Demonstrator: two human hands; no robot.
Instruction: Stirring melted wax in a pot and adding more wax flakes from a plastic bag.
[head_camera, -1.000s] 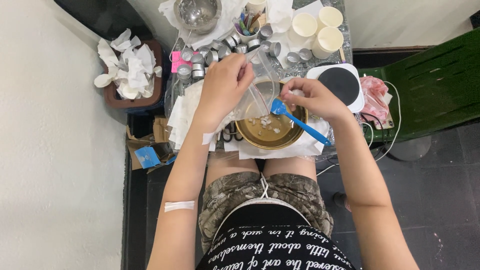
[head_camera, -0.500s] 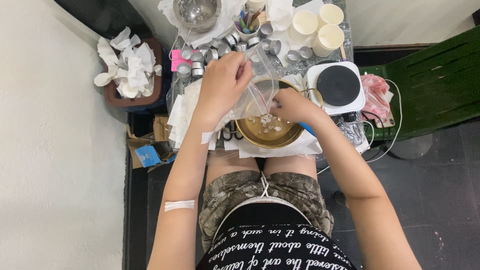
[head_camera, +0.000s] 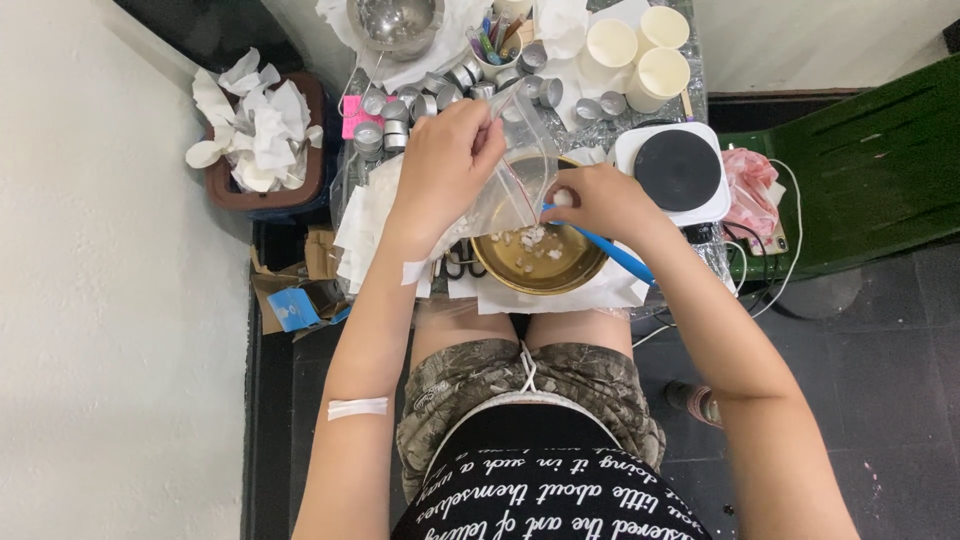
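Over the round brass-coloured metal bowl (head_camera: 540, 262) on my desk (head_camera: 610, 125), my left hand (head_camera: 445, 165) pinches the top of a clear zip-top plastic bag (head_camera: 515, 185), tilted so its mouth hangs above the bowl. White wax-like chunks (head_camera: 525, 240) lie in the bowl's bottom. My right hand (head_camera: 600, 200) is closed around a blue silicone spatula (head_camera: 610, 250), its handle slanting out over the bowl's right rim, and my fingers (head_camera: 560, 197) touch the bag's opening. White paper towels (head_camera: 610, 290) lie under the bowl. Just right sits a white hotplate with a black round top (head_camera: 680, 170); behind are small silver tealight cups (head_camera: 390, 125) and cream paper cups (head_camera: 635, 50).
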